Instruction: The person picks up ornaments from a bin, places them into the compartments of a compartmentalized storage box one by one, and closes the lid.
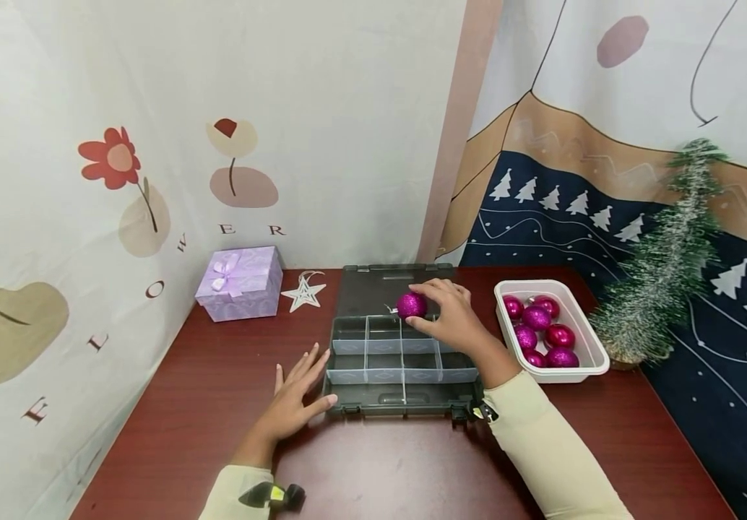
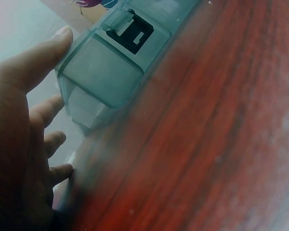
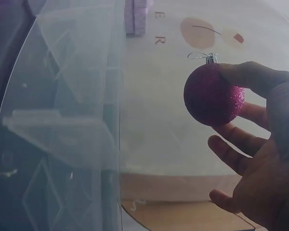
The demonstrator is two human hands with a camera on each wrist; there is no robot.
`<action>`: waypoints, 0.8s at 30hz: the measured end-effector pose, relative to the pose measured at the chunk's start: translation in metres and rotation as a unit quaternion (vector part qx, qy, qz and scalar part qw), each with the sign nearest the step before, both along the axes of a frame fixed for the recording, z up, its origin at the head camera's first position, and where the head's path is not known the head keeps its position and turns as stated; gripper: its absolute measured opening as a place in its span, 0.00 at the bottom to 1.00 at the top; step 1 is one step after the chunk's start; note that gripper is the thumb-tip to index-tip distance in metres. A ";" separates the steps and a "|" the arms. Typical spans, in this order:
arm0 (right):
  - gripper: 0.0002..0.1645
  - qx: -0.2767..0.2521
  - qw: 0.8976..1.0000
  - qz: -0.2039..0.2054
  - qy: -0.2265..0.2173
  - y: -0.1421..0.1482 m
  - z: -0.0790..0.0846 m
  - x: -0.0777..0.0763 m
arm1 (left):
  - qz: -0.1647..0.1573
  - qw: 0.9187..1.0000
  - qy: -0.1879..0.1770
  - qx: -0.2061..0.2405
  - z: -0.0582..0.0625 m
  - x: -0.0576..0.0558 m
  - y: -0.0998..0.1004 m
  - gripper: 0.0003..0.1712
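Observation:
A glittery magenta Christmas bauble with a silver cap and a wire loop is pinched between the thumb and fingers of my right hand. In the head view it is over the back of a clear grey divided box, whose lid lies back flat behind it. The box's compartments hold nothing I can see. My left hand lies at the box's left side, fingers straight and spread. In the left wrist view its thumb is right at the box's corner, near a black latch.
To the right stands a white tub with several magenta baubles, shiny and glittery. Behind it is a small frosted tinsel tree. A lilac gift box and a white star ornament occupy the table's back left. Printed cloths hang behind.

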State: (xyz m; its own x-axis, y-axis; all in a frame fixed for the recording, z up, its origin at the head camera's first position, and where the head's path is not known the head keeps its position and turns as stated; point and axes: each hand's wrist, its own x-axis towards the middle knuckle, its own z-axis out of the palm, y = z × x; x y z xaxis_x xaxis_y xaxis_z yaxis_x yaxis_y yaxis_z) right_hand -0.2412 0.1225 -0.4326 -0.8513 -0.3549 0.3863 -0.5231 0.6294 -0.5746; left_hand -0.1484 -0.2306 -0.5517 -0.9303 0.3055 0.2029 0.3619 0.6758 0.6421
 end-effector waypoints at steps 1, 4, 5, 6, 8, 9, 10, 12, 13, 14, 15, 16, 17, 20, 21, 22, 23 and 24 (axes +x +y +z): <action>0.35 0.003 1.000 0.000 -0.004 -0.003 0.001 -0.001 | 0.001 1.000 -0.002 -0.006 0.000 0.000 0.000 0.51; 0.33 0.010 1.000 0.003 -0.013 -0.012 0.002 -0.003 | 0.001 1.000 -0.001 -0.006 0.000 0.000 0.000 0.51; 0.32 0.011 1.000 0.005 -0.016 -0.014 0.003 -0.004 | 0.000 1.000 0.000 -0.003 -0.001 0.000 0.000 0.50; 0.32 0.012 1.000 0.009 -0.019 -0.017 0.004 -0.005 | -0.001 1.000 0.003 0.002 -0.001 0.000 0.000 0.50; 0.30 0.013 0.999 0.017 -0.025 -0.022 0.006 -0.008 | -0.004 1.000 0.010 0.011 -0.002 0.001 0.000 0.50; 0.30 0.014 0.999 0.020 -0.028 -0.024 0.007 -0.009 | -0.005 1.000 0.015 0.015 -0.002 0.001 0.000 0.50; 0.29 0.015 0.999 0.023 -0.032 -0.026 0.008 -0.011 | -0.008 1.000 0.021 0.019 -0.003 0.001 0.000 0.49; 0.30 0.018 0.999 0.028 -0.042 -0.031 0.010 -0.014 | -0.008 0.999 0.027 0.021 -0.003 0.002 0.000 0.49; 0.30 0.021 0.998 0.030 -0.047 -0.032 0.011 -0.016 | -0.008 0.999 0.027 0.019 -0.002 0.002 0.000 0.49; 0.30 0.024 0.998 0.031 -0.053 -0.034 0.011 -0.018 | -0.007 0.999 0.027 0.016 -0.002 0.001 0.000 0.49; 0.30 0.026 0.997 0.032 -0.059 -0.036 0.012 -0.020 | -0.005 1.000 0.025 0.013 -0.002 0.001 0.000 0.50; 0.30 0.031 0.997 0.035 -0.064 -0.038 0.012 -0.022 | -0.004 1.000 0.021 0.008 -0.003 0.001 -0.001 0.50; 0.29 0.034 0.996 0.037 -0.068 -0.040 0.011 -0.024 | -0.001 1.000 0.015 0.003 -0.002 0.001 0.000 0.50; 0.29 0.043 0.995 0.048 -0.080 -0.046 0.011 -0.030 | 0.002 1.000 0.005 -0.008 -0.002 0.000 0.000 0.50; 0.29 0.048 0.994 0.052 -0.081 -0.048 0.011 -0.031 | 0.002 1.000 0.002 -0.009 -0.002 0.000 0.000 0.50; 0.29 0.052 0.994 0.057 -0.083 -0.051 0.010 -0.033 | 0.003 1.000 0.000 -0.009 -0.001 0.000 0.000 0.50; 0.29 0.056 0.993 0.062 -0.087 -0.053 0.010 -0.034 | 0.002 1.000 0.001 -0.008 -0.002 -0.001 0.000 0.50; 0.29 0.060 0.992 0.067 -0.090 -0.055 0.010 -0.035 | 0.002 1.000 0.001 -0.006 -0.002 -0.001 0.000 0.50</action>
State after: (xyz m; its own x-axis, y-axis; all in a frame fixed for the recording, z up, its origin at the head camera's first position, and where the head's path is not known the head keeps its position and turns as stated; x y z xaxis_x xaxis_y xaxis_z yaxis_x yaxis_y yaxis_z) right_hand -0.2762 0.0676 -0.4228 -0.8448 -0.5037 0.1806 -0.5027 0.6314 -0.5905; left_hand -0.1492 -0.2311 -0.5536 -0.9309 0.3045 0.2017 0.3611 0.6841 0.6337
